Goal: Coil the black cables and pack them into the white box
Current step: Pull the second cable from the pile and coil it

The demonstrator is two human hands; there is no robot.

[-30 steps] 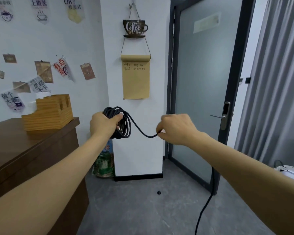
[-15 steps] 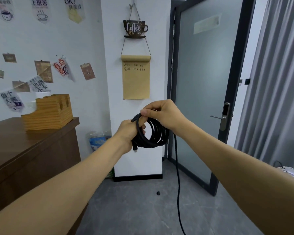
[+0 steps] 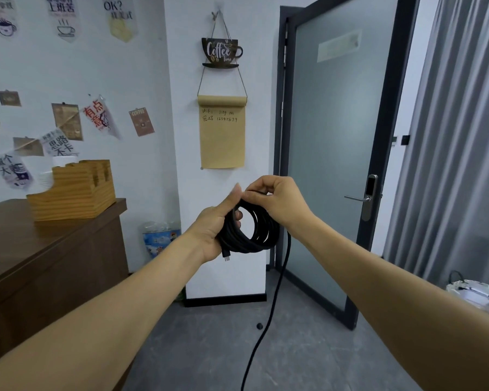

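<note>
Black cable, light and springy, coiled at chest height; left hand grips the loops, right hand pinches the top turn; hold all loops together or they spring apart

A: What hems in the hands?
B: The table on the left, with a wooden organizer near its right edge. The wall stands straight ahead, the door to its right.
A: And open room?
B: Below, over the bare floor, where only the cable hangs down.
</note>
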